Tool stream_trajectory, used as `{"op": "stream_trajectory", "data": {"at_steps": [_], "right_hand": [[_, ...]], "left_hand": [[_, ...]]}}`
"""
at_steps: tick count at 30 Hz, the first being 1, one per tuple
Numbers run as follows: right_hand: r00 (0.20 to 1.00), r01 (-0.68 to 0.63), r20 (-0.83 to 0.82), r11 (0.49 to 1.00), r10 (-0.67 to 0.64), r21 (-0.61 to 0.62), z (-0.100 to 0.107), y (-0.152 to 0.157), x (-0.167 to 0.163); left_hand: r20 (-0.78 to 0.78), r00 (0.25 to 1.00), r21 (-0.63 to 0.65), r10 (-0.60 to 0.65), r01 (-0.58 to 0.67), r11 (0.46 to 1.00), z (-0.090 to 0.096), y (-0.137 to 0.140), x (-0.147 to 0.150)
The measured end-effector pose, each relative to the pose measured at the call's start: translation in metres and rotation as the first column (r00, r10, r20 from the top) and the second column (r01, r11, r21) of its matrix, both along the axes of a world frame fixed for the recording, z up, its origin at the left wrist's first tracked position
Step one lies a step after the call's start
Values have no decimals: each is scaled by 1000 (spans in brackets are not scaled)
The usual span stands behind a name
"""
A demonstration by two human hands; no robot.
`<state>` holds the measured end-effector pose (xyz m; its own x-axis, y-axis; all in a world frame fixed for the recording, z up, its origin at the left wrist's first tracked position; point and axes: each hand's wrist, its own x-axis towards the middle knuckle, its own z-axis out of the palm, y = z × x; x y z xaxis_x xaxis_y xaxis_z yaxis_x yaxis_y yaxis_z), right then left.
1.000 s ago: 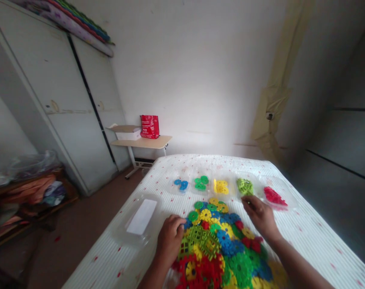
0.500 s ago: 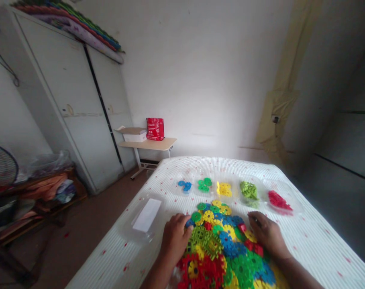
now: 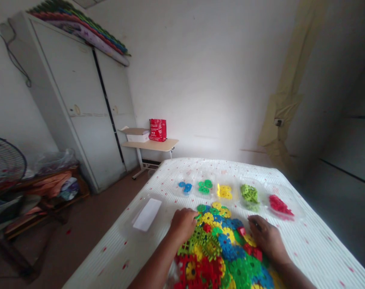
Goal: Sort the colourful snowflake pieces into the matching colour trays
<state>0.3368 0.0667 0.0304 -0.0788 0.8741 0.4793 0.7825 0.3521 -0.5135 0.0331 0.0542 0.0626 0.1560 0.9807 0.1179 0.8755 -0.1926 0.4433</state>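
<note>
A heap of colourful plastic building pieces (image 3: 227,245) lies on the table in front of me, with notched discs and square pieces in red, yellow, blue and green. At the heap's far left edge, my left hand (image 3: 184,224) pinches a green notched disc (image 3: 198,216), mostly covered by the fingers. My right hand (image 3: 267,236) rests against the heap's right side with curled fingers, near some red square pieces (image 3: 253,251). Whether it holds anything is hidden. Beyond the heap stand clear trays of blue discs (image 3: 186,187), green discs (image 3: 205,186), yellow pieces (image 3: 224,191), lime pieces (image 3: 249,193) and red pieces (image 3: 280,205).
Left of the heap, a clear tray (image 3: 153,228) holds a white slip (image 3: 147,214). A striped white cloth (image 3: 110,257) covers the table. Farther back are a small side table (image 3: 158,145) with a red bag (image 3: 158,130), a cabinet (image 3: 76,100) and a fan (image 3: 4,160).
My left hand has moved forward from the heap's left side and closed on the green disc. My right hand stays almost in place. The view has shifted slightly.
</note>
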Motion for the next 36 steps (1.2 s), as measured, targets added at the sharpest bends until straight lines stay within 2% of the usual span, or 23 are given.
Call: {"op": "stream_trajectory", "data": {"at_steps": [7, 14, 24, 31, 36], "right_hand": [[1000, -12, -16, 1000, 12, -7, 1, 0, -1], [1000, -15, 7, 1000, 15, -19, 0, 0, 0], [999, -19, 28, 998, 21, -53, -3, 1, 0], [999, -32, 11, 998, 33, -49, -3, 1, -1], [1000, -18, 10, 999, 18, -44, -1, 0, -3]], "left_hand": [[110, 990, 41, 84, -89, 995, 6, 23, 6], [75, 985, -3, 153, -153, 988, -7, 45, 27], [39, 994, -24, 103, -102, 995, -8, 42, 28], [170, 967, -7, 191, -192, 981, -10, 41, 22], [288, 947, -7, 142, -146, 989, 2, 37, 17]]}}
